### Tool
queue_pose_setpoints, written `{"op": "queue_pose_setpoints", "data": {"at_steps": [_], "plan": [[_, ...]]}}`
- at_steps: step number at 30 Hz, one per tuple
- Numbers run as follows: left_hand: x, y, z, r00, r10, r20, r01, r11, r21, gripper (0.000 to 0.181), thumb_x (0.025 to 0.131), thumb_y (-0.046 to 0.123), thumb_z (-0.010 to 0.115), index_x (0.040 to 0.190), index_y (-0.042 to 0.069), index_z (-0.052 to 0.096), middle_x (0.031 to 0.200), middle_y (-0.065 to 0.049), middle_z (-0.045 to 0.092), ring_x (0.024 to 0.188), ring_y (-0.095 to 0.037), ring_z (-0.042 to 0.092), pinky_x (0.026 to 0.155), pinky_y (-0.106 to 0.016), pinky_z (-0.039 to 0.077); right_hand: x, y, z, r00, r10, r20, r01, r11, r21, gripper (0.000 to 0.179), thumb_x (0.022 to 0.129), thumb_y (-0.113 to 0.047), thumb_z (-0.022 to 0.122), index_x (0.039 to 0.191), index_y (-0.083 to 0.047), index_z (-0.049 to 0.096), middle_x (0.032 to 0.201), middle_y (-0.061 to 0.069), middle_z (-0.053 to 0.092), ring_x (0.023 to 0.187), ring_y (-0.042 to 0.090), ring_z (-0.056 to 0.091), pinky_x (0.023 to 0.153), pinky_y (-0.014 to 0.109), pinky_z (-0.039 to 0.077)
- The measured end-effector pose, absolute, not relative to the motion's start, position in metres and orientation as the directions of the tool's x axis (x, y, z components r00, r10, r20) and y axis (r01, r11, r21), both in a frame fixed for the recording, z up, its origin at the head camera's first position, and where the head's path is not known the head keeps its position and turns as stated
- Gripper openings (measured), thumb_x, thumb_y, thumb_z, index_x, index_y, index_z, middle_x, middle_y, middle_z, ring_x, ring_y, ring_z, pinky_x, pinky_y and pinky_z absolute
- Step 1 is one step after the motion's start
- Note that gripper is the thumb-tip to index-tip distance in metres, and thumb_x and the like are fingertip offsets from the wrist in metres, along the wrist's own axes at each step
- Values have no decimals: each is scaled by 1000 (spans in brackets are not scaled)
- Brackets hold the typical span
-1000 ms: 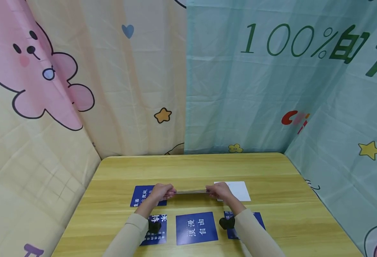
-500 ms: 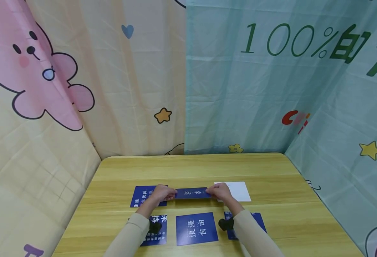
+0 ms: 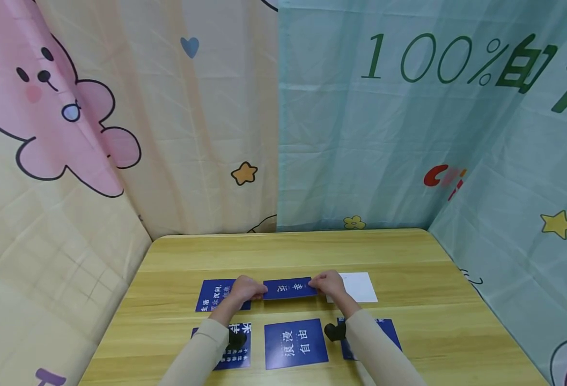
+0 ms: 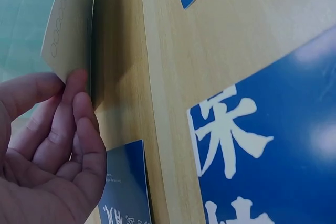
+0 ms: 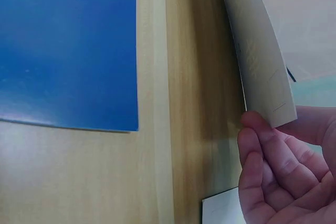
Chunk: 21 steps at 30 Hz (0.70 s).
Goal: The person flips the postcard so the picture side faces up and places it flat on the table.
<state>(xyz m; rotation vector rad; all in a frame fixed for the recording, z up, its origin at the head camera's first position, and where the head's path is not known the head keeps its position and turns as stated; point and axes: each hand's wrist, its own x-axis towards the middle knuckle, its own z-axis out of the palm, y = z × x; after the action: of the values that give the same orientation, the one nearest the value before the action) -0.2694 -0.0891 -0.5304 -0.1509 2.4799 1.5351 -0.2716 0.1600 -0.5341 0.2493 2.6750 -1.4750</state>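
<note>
A blue postcard (image 3: 289,288) with white characters is held tilted above the table between both hands. My left hand (image 3: 247,289) pinches its left end between thumb and fingers. The right hand (image 3: 328,284) pinches the opposite end in the same way. In the left wrist view, the postcard's pale back (image 4: 71,35) shows printed circles, and its lower edge is near the wood. The right wrist view shows the pale back (image 5: 262,66) with a small printed box by the fingertips. Whether the lower edge touches the table is unclear.
On the wooden table (image 3: 283,252) lie a blue card (image 3: 210,294) at back left and a white-faced card (image 3: 360,288) at back right. Nearer are a left card (image 3: 244,356), a middle card (image 3: 296,343) and a right card (image 3: 388,328), all blue; sleeves partly cover the outer two.
The postcard was seen nearly edge-on a second ago; it has tilted so that its blue face shows, more now than half a second ago. Both hands still grip its ends and have shifted slightly.
</note>
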Motion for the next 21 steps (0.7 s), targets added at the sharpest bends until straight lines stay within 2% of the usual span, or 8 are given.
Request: {"op": "queue_pose_setpoints", "data": {"at_steps": [9,16,21], "plan": [[-267,-84,-529,-988,53,-147,-86,603,793,34,73,10,70,46,11,49,46,0,49,45,-14,43,46,-24,33,-276,156,-535,-982,115,-149,188,574,-797,10,74,-11,75,74,-2,70,63,2,60,57,15,52,49,26,41],[-266,-82,-529,-986,66,-150,-77,622,779,25,72,9,70,50,6,58,49,-2,54,46,-15,48,45,-24,36,-276,153,-535,-984,114,-140,180,583,-792,9,74,-8,74,73,-1,69,65,3,60,55,14,53,48,25,43],[-267,-82,-530,-987,73,-146,-67,631,773,20,72,8,70,54,3,63,49,-3,56,46,-17,51,43,-23,36,-275,152,-535,-987,106,-123,162,600,-783,8,73,-7,74,71,-1,70,60,2,58,50,13,50,45,23,40]]}}
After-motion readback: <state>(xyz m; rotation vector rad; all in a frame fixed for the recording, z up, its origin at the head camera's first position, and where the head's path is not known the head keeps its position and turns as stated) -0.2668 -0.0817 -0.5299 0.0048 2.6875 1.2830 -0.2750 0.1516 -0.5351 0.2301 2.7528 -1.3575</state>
